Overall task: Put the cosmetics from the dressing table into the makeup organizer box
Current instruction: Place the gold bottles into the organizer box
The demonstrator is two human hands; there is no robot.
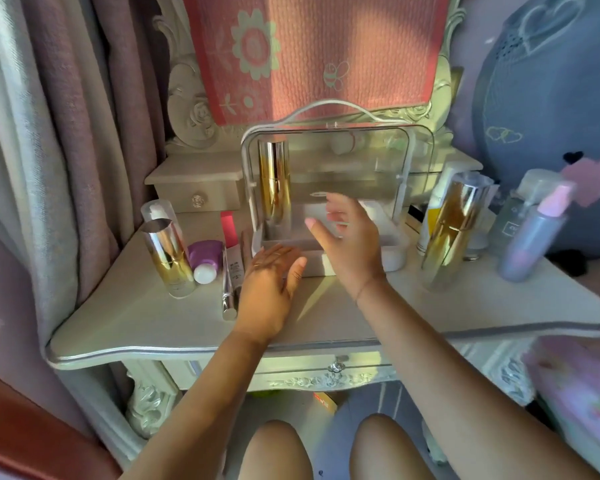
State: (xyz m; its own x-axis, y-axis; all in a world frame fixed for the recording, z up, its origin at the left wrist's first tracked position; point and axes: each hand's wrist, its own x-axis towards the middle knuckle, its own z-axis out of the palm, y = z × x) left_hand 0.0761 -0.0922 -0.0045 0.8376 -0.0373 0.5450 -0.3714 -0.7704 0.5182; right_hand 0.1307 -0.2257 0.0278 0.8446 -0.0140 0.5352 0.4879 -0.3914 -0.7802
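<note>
The clear organizer box (400, 252) with a white frame stands open at the middle of the dressing table (153, 323). One gold-and-silver bottle (274, 181) stands upright inside it on the left. My right hand (347, 244) hovers over the box's open front, fingers spread, holding nothing. My left hand (271, 285) lies flat on the table at the box's front left corner, empty. Left of the box stand a second gold bottle (168, 258), a purple bottle (205, 261), a pink-capped tube (231, 244) and a silver stick (229, 292). A third gold bottle (452, 233) stands to the right.
A pastel spray bottle (534, 237) and several other bottles crowd the table's right side. A small drawer unit (196, 192) sits at the back left. Curtains hang at the left, a pink cloth (312, 53) covers the mirror, and a pink cushion (575, 386) is at the right edge.
</note>
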